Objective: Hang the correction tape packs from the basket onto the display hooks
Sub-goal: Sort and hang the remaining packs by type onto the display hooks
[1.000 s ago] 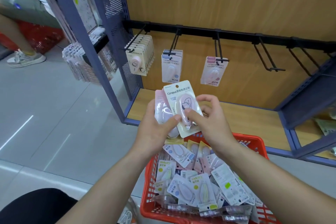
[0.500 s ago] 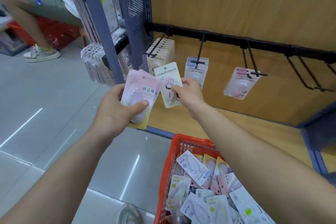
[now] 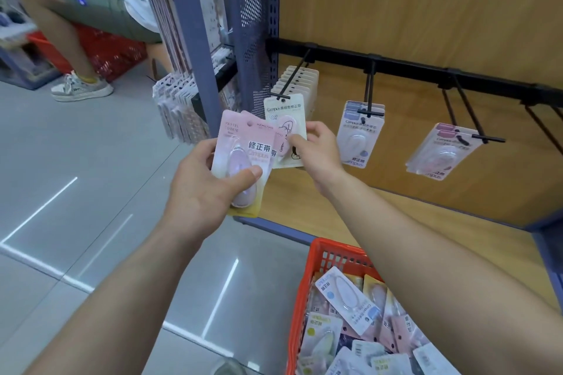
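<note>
Pinched edgewise in the right hand, the cream cardboard tape pack could have missed the tip of the black wire hook and fallen, while the left hand clamped pink cardboard packs.

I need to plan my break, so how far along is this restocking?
Done: three hooks carry packs: a cream row, blue packs and hung pink packs. In hand: the right hand pinches a cream pack at the left hook's tip; the left hand holds pastel pink packs. Left: the red basket holds many loose packs, and the far-right hooks are bare.
</note>
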The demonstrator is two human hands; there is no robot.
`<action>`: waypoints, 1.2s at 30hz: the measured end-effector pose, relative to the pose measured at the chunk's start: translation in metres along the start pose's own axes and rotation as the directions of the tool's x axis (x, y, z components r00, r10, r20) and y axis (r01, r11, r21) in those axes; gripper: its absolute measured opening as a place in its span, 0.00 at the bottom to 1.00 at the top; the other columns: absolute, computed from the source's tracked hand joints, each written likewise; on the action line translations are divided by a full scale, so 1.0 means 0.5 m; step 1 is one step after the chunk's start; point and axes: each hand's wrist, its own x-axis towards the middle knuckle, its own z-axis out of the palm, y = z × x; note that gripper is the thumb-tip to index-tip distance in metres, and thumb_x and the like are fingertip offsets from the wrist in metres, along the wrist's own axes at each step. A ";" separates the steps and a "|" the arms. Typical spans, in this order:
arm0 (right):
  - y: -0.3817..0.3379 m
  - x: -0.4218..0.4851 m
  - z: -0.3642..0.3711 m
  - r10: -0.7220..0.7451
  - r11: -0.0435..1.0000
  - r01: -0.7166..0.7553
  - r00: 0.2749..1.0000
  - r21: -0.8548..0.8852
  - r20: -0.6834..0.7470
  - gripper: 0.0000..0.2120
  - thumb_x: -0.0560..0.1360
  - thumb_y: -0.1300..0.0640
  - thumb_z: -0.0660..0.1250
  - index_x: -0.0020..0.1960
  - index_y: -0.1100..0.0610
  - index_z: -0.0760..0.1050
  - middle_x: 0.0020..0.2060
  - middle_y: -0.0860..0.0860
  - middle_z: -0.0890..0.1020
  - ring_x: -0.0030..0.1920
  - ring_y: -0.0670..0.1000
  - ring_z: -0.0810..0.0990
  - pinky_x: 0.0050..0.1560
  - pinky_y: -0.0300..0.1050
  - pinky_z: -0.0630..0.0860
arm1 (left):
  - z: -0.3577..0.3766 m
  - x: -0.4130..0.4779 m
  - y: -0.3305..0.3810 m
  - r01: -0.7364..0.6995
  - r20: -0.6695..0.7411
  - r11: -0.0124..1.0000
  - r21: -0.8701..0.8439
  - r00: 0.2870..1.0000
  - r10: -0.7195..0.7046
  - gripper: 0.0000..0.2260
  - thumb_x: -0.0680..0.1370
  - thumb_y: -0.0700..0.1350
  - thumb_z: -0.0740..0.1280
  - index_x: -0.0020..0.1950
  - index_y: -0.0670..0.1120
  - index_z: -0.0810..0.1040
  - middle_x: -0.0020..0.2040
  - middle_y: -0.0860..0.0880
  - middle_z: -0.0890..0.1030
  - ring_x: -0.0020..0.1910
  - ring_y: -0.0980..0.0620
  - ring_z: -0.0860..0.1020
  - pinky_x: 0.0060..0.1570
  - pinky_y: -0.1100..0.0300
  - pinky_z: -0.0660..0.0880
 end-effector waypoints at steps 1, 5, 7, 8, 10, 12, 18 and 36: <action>-0.001 0.002 0.002 -0.001 1.000 0.001 1.000 -0.002 -0.004 0.08 0.77 0.59 0.71 0.53 0.52 0.75 0.45 0.49 0.88 0.48 0.52 0.87 0.54 0.57 0.84 | 0.001 -0.001 0.000 0.002 -0.004 1.000 0.003 1.000 -0.002 0.21 0.72 0.43 0.80 0.62 0.53 0.79 0.49 0.57 0.86 0.45 0.59 0.85 0.45 0.59 0.80; -0.020 0.027 0.007 0.033 0.994 -0.043 0.995 -0.096 -0.099 0.09 0.78 0.52 0.71 0.55 0.51 0.74 0.52 0.50 0.85 0.51 0.54 0.85 0.46 0.55 0.85 | 0.004 -0.002 -0.001 0.012 -0.005 1.000 -0.012 1.000 -0.012 0.21 0.72 0.44 0.79 0.61 0.53 0.78 0.50 0.56 0.85 0.47 0.57 0.85 0.47 0.57 0.81; -0.030 0.032 0.006 0.075 0.976 -0.099 0.989 -0.192 -0.130 0.12 0.79 0.50 0.71 0.58 0.53 0.73 0.54 0.51 0.82 0.53 0.55 0.83 0.48 0.53 0.85 | 0.009 -0.002 -0.002 0.031 0.004 0.999 -0.032 1.000 -0.031 0.21 0.72 0.45 0.79 0.62 0.52 0.77 0.51 0.55 0.85 0.48 0.55 0.84 0.48 0.56 0.81; -0.032 0.029 0.002 0.089 0.962 -0.120 0.987 -0.246 -0.135 0.15 0.78 0.49 0.70 0.61 0.54 0.73 0.56 0.51 0.81 0.55 0.55 0.82 0.52 0.52 0.83 | 0.013 -0.001 -0.002 0.044 0.016 0.998 -0.040 0.999 -0.044 0.21 0.72 0.45 0.79 0.62 0.51 0.77 0.52 0.55 0.85 0.49 0.55 0.84 0.47 0.57 0.80; -0.040 0.001 -0.013 0.095 0.934 -0.136 0.986 -0.331 -0.135 0.22 0.79 0.48 0.70 0.69 0.55 0.69 0.60 0.51 0.78 0.58 0.54 0.78 0.57 0.49 0.77 | 0.026 -0.002 -0.001 0.056 0.052 0.998 -0.038 0.997 -0.054 0.21 0.72 0.46 0.79 0.62 0.50 0.78 0.52 0.54 0.85 0.49 0.54 0.85 0.47 0.57 0.80; -0.046 -0.052 -0.041 0.073 0.945 -0.110 0.989 -0.307 -0.130 0.22 0.80 0.48 0.68 0.70 0.54 0.70 0.60 0.48 0.77 0.59 0.52 0.77 0.61 0.51 0.76 | 0.042 -0.007 0.005 0.051 0.109 0.998 -0.033 0.993 -0.047 0.19 0.72 0.46 0.79 0.61 0.49 0.81 0.51 0.53 0.87 0.49 0.53 0.85 0.46 0.57 0.80; -0.072 -0.264 -0.170 0.097 0.994 -0.100 0.991 0.030 0.090 0.07 0.84 0.58 0.62 0.53 0.58 0.78 0.42 0.51 0.85 0.40 0.51 0.84 0.44 0.52 0.82 | 0.124 -0.034 0.023 0.046 0.269 0.998 -0.038 0.962 -0.034 0.23 0.69 0.49 0.82 0.62 0.49 0.80 0.51 0.53 0.87 0.49 0.53 0.86 0.52 0.54 0.81; -0.052 -0.419 -0.594 0.119 0.992 -0.110 0.975 0.057 -0.189 0.07 0.79 0.64 0.68 0.57 0.62 0.78 0.46 0.63 0.86 0.41 0.59 0.83 0.36 0.50 0.81 | 0.428 -0.209 0.101 0.036 0.542 0.997 -0.061 0.841 0.003 0.17 0.75 0.42 0.76 0.62 0.48 0.80 0.54 0.50 0.87 0.54 0.47 0.85 0.61 0.39 0.79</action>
